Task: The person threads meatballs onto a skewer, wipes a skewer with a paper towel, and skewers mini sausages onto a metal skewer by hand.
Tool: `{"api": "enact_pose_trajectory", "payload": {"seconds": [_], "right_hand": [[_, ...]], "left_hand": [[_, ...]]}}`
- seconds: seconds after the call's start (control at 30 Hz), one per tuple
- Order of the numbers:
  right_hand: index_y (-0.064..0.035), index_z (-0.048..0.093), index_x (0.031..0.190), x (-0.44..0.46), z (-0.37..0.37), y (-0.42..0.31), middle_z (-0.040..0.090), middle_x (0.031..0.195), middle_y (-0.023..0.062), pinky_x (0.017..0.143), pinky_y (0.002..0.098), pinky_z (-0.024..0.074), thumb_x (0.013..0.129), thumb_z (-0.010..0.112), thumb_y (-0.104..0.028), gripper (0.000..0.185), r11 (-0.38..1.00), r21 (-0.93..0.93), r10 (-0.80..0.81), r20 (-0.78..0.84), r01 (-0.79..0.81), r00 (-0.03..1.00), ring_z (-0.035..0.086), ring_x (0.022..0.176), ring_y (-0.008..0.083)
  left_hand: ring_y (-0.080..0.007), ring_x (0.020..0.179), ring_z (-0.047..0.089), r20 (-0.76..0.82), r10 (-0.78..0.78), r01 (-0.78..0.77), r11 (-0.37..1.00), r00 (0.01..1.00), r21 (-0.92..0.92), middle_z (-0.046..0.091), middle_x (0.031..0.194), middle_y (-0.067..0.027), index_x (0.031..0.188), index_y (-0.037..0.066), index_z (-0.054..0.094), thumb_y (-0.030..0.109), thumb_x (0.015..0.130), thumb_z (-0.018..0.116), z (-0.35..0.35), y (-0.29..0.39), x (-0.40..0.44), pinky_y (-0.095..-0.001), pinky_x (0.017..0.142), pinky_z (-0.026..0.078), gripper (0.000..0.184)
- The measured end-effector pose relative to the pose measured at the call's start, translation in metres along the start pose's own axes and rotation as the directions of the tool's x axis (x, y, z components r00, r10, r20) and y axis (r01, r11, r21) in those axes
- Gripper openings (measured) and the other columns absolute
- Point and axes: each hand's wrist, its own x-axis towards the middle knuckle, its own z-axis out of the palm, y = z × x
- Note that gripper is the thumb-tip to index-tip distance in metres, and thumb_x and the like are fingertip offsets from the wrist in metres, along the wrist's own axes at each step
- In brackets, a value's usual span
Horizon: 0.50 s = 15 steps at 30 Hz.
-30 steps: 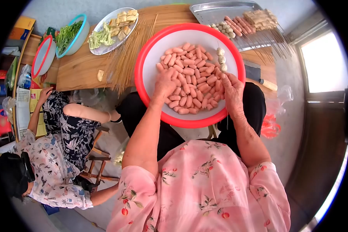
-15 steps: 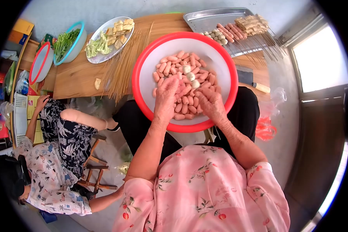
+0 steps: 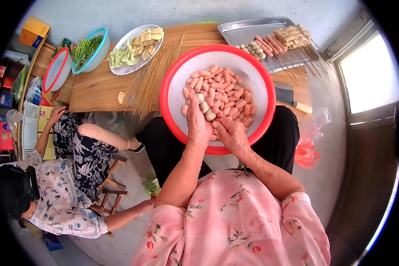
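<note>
A white basin (image 3: 175, 88) with a red rim rests on my lap, full of small pink sausages (image 3: 228, 93). Over its near side, whitish balls (image 3: 205, 106) sit in a slanting row, like a skewer, though the stick itself is hidden. My left hand (image 3: 197, 119) is along the left of the row, fingers together and pointing away, the balls against them. At the row's lower end my right hand (image 3: 231, 134) is closed in a pinch, its fingertips close to the left thumb.
Bamboo sticks (image 3: 153, 84) lie on the wooden table (image 3: 93, 93) beside a plate (image 3: 119, 71) of vegetables and tofu pieces. Behind stands a metal tray (image 3: 239, 29) with finished skewers. A cleaver (image 3: 283, 94) lies at right. Another person (image 3: 62, 190) sits at left.
The row of balls and both hands have come nearer to me, toward the basin's near rim. The row now slants more to the left at its far end. The view has shifted slightly.
</note>
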Motion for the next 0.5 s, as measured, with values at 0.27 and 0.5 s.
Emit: {"api": "enact_pose_trajectory", "payload": {"seconds": [0.27,0.5], "right_hand": [[0.0012,0.06,0.109,-0.011,0.007,-0.017,0.065,0.08,0.015,0.064,0.0284,0.0478,0.087,0.057,-0.004,0.023,0.999,-0.033,-0.017,-0.015,0.017,1.0,0.063,0.07,0.0182],[-0.0009,0.057,0.118,-0.012,0.007,-0.029,0.064,0.098,0.0184,0.082,0.0309,0.0457,0.087,0.056,-0.004,0.031,0.998,-0.035,-0.048,0.005,0.049,0.999,0.063,0.091,0.0236]], "left_hand": [[-0.0112,0.05,0.041,-0.025,0.069,-0.067,0.996,0.997,0.059,0.042,0.063,0.0002,0.09,0.012,0.048,0.063,0.09,0.032,0.013,0.012,-0.009,-0.0248,0.045,0.039,0.053],[-0.0121,0.045,0.041,-0.012,0.079,-0.079,0.997,0.997,0.0,0.043,0.06,-0.0012,0.086,0.011,0.046,0.06,0.091,0.036,0.009,0.019,-0.008,-0.0257,0.036,0.035,0.05]]}}
